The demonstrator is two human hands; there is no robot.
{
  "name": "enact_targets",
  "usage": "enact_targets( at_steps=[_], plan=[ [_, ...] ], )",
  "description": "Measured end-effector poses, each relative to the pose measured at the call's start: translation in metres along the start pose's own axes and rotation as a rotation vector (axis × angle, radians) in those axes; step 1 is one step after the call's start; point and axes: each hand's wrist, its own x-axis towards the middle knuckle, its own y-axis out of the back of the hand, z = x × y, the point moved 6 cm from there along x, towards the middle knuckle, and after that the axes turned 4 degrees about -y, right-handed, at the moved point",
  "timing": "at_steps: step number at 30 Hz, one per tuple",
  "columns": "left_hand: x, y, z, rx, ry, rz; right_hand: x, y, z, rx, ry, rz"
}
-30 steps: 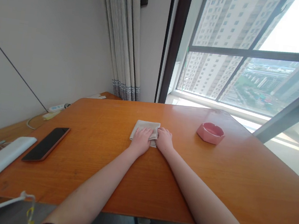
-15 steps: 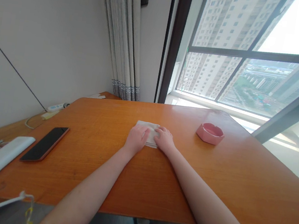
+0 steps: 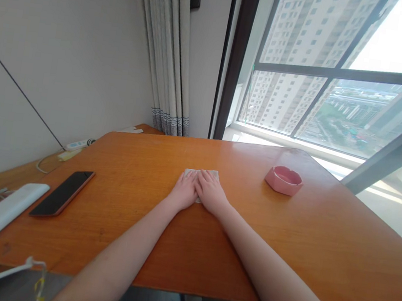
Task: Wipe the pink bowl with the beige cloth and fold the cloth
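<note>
Cloth lies beneath my left hand and right hand, which I see flattened and unclenched, a pink dish well to their right.

1. That's a pale, off-white cloth, its far edge fairly straight.
2. It lies flat around the middle of the wooden table.
3. Two hands cover most of it; I can see its far corners and a sliver at the near side.

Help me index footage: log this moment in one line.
left hand: on pale fabric cloth | right hand: on cloth, beside left hand | pink faceted bowl: rightward, on orange wooden tabletop
</note>
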Motion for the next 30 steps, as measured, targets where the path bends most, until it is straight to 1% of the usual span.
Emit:
enact_targets(
  at_steps=[1,3,6,10,12,14,16,18,19,21,24,27,30],
  plan=[
    [0.000,-0.005,-0.003,0.005,0.022,-0.050,0.000,-0.007,-0.001,-0.010,-0.017,-0.052],
    [0.000,-0.010,-0.008,0.013,0.066,-0.096,-0.001,-0.017,0.002,-0.041,-0.100,-0.118],
    [-0.001,-0.009,-0.012,0.024,0.101,-0.106,-0.003,-0.020,0.010,-0.072,-0.205,-0.160],
    [-0.001,-0.008,-0.012,0.006,0.107,-0.123,-0.004,-0.020,0.014,-0.080,-0.261,-0.185],
    [-0.001,-0.008,-0.013,-0.031,0.096,-0.105,-0.004,-0.020,0.016,-0.078,-0.275,-0.186],
    [0.000,-0.005,-0.019,-0.068,0.108,-0.055,-0.004,-0.017,0.019,-0.074,-0.300,-0.164],
    [0.000,0.002,-0.028,-0.067,0.155,0.032,-0.006,-0.010,0.025,-0.082,-0.349,-0.119],
    [-0.001,0.010,-0.037,-0.016,0.217,0.113,-0.008,-0.002,0.031,-0.102,-0.389,-0.080],
    [-0.002,0.013,-0.040,0.018,0.243,0.131,-0.008,0.002,0.032,-0.110,-0.389,-0.068],
    [-0.003,0.014,-0.041,0.059,0.269,0.115,-0.008,0.007,0.032,-0.107,-0.352,-0.061],
    [-0.003,0.012,-0.032,0.025,0.223,0.063,-0.005,0.010,0.030,-0.054,-0.307,-0.070],
    [-0.003,0.012,-0.018,-0.040,0.104,0.032,-0.005,0.011,0.033,0.005,-0.326,-0.101],
    [-0.005,0.012,-0.006,-0.089,-0.020,-0.001,-0.012,0.013,0.039,-0.010,-0.354,-0.172]
  ],
)
